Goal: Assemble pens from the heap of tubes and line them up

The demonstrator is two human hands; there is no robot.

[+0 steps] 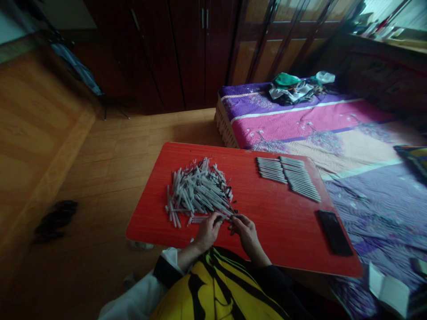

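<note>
My left hand (208, 232) and my right hand (246, 230) meet over the near side of a red table (253, 244). Between my pinched fingertips lies a thin, pale pen piece (224, 217), largely covered by the fingers. Just beyond my hands spreads a heap of translucent pen barrels (196, 189), mixed with dark small parts. A few barrels lie loose at its left and near edges. Further right, several pens (300, 180) are laid side by side in two neat rows, with dark tips.
A black phone (334, 233) rests by the table's right edge. Past it is a bed (360, 178) with a patterned cover, a pile of clothes (293, 89) and an open notebook (388, 289). Dark wardrobes (190, 58) stand at the back; black footwear (56, 220) is on the floor.
</note>
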